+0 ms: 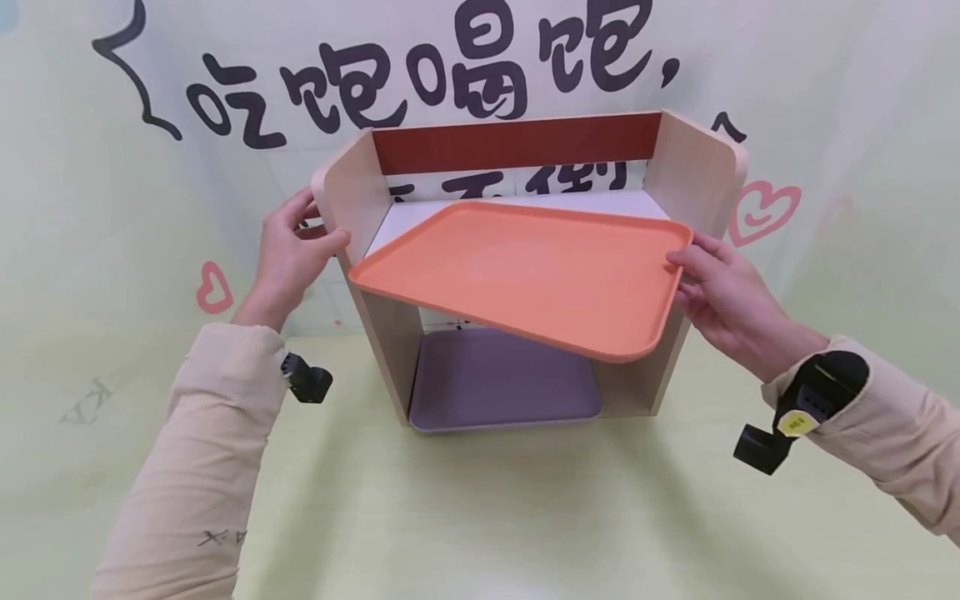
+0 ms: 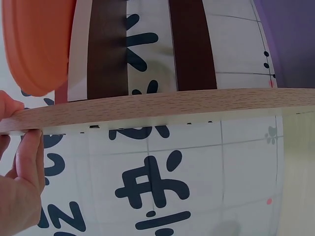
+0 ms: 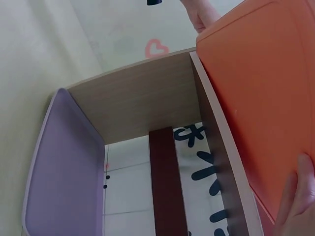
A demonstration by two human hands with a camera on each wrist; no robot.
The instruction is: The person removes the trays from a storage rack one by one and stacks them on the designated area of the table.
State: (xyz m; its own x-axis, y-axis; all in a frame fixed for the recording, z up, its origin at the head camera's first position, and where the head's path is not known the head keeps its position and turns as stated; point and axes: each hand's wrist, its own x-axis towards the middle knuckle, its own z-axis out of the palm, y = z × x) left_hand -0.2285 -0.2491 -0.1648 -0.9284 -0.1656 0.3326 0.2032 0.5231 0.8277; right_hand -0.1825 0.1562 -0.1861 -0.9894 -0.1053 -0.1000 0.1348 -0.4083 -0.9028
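Observation:
An orange tray (image 1: 525, 275) slants over the upper shelf of a small wooden rack (image 1: 697, 167), its near right corner jutting out past the front. My right hand (image 1: 723, 292) pinches the tray's right edge, thumb on top and fingers beneath. On the other side, my left hand (image 1: 288, 254) grips the rack's left side panel (image 2: 162, 104), thumb on one face and fingers on the other in the left wrist view. A purple tray (image 1: 502, 383) lies flat in the lower compartment, toward the left. The orange tray's underside (image 3: 261, 98) shows in the right wrist view.
A dark red back rail (image 1: 517, 146) spans the top of the rack. Behind it hangs a pale printed cloth (image 1: 247, 50) with black characters and pink hearts. The rack stands on a light yellow-green surface (image 1: 480, 508). Each wrist wears a black camera (image 1: 761, 450).

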